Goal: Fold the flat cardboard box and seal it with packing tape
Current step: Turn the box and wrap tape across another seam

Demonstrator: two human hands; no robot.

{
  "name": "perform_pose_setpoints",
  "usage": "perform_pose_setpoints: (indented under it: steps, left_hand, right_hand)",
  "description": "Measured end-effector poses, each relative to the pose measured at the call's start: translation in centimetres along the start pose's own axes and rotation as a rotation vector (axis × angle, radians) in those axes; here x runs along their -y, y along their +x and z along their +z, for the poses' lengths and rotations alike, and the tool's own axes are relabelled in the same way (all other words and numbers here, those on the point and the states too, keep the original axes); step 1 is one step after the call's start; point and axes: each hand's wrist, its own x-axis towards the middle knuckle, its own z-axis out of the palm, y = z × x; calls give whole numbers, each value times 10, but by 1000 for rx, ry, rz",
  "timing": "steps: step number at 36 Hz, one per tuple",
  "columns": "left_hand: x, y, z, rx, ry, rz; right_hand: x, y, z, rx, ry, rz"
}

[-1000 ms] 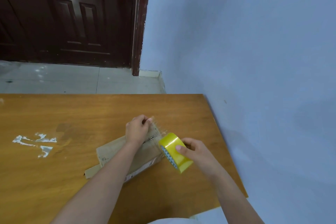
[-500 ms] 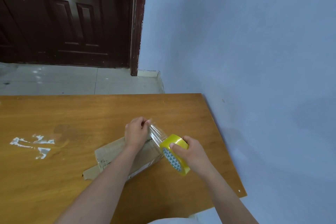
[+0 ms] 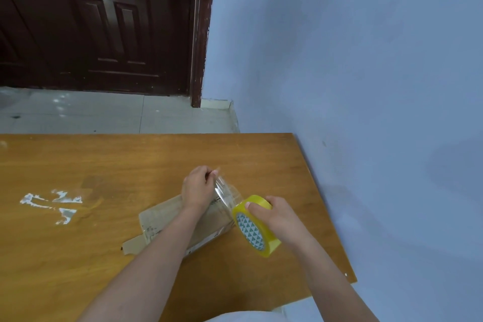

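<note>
Two hands are busy over the cardboard box (image 3: pixel 167 219), which lies flat on the worktop (image 3: pixel 78 256) near its right end, partly hidden under your left forearm. Your left hand (image 3: pixel 197 187) pinches the free end of the clear tape strip (image 3: pixel 226 192) between curled fingers, and your right hand (image 3: pixel 274 214) grips the yellow tape roll (image 3: pixel 254 225), thumb on its outer face. The strip hangs in the air between them, above the box and not stuck to it as far as can be seen.

Several things could go wrong from here. As far as the visible part shows, the box looks unfolded, so laying tape now would likely seal it flat. The strip already looks wrinkled; if you let the tension drop, it may fold and stick to itself. Its glue side may also catch your left fingers, and shaking it loose could tear it. With neither hand holding the box, the light cardboard may slide or lift when the tape grabs it, and the seam would come out crooked. No cutter shows, so parting the strip could stretch it or tear it unevenly.
</note>
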Motion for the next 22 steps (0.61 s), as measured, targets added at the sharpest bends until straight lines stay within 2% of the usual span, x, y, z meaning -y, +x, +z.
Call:
perform_pose_setpoints:
  steps: [11,17,22]
  left_hand:
    - [-3,4,-3,-30,-62,-47]
    - [-8,10,-5,42,-122,-107]
    - [-20,25,-17,102,-33,-87]
  right_hand:
    - [-4,-2,-3,36,-62,22]
    - [-13,0,-5,36,-63,47]
    - [-22,-4,-7,77,-16,55]
